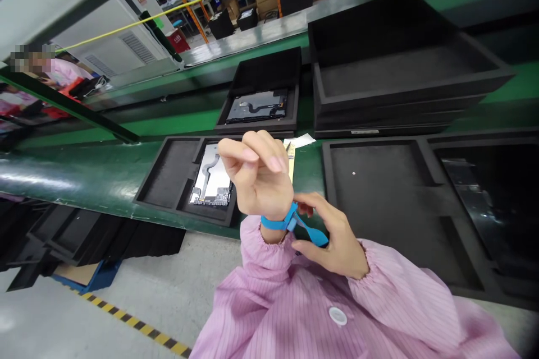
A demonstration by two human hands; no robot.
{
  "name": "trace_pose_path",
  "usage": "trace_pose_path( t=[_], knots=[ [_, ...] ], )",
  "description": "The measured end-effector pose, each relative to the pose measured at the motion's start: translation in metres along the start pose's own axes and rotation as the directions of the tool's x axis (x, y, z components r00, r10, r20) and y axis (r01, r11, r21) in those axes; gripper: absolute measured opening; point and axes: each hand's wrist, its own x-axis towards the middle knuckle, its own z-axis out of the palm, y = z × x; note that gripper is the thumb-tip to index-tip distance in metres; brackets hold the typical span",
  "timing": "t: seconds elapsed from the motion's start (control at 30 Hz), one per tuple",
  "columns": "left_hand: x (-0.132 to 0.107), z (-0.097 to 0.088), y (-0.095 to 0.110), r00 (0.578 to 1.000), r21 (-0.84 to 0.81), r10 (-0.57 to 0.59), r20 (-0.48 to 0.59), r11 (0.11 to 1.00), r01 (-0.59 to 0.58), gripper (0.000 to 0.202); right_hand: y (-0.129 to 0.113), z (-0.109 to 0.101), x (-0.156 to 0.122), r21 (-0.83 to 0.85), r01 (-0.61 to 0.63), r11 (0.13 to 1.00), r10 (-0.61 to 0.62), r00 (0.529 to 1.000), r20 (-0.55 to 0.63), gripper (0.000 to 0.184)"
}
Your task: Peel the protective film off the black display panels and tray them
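The left hand [261, 179], fingers loosely curled, wears a blue wrist strap [291, 217]. The right hand [337, 235] parts its fingers around the strap's tail [315, 235].

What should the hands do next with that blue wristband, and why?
Maybe the right hand should gently tug the wristband's loose end. It sticks out beside the left wrist, and the right hand curves around it, so it looks reachable.

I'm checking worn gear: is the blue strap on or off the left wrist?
On: the blue strap wraps around the wrist of the left hand, its tail extending toward the right hand. I cannot tell whether it's fastened.
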Motion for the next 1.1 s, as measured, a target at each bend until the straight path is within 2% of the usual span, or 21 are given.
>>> trace_pose_path(
  t=[0.07,0.13,0.3,0.43,0.6,0.8,0.9,1.0,1.1],
  knots=[
    [-0.001,0.002,0.004,0.998,0.031,0.029,0.061,0.999,-0.03,0.018,-0.004,0.0,0.001,-0.054,-0.004,0.999,0.001,0.999,-0.054,0.035],
    [-0.002,0.004,0.008,0.997,0.056,0.031,0.077,0.998,-0.036,0.021,-0.007,0.0,0.0,-0.082,-0.01,0.997,0.004,0.997,-0.082,0.028],
    [-0.004,0.007,0.017,0.996,0.07,0.007,0.085,0.997,-0.013,0.026,-0.009,0.0,-0.001,-0.071,0.005,0.997,-0.008,0.999,-0.049,0.026],
    [-0.004,0.009,0.022,0.993,0.028,0.012,0.119,0.999,-0.016,0.03,-0.007,0.001,-0.001,-0.015,0.116,0.993,-0.116,0.993,-0.019,0.012],
    [-0.003,0.01,0.023,0.978,0.017,0.048,0.205,0.998,-0.052,0.032,-0.005,0.001,-0.002,0.011,0.189,0.982,-0.189,0.982,-0.023,0.011],
    [-0.007,0.008,0.021,0.976,0.064,0.041,0.215,0.996,-0.056,0.031,-0.003,0.001,-0.004,-0.105,0.287,0.952,-0.29,0.957,-0.012,0.014],
    [-0.009,0.008,0.02,0.983,0.035,0.015,0.183,0.999,-0.022,0.029,-0.003,-0.005,-0.003,-0.112,0.303,0.946,-0.301,0.953,0.042,0.013],
    [-0.009,0.009,0.016,0.997,-0.052,-0.037,0.066,0.998,0.041,0.023,-0.004,-0.013,0.0,0.089,0.23,0.969,-0.238,0.967,0.087,0.015],
    [-0.007,0.01,0.01,0.977,-0.136,-0.196,-0.08,0.973,0.184,0.016,-0.002,-0.016,0.003,0.289,0.078,0.954,-0.107,0.991,0.086,0.007]
  ],
)
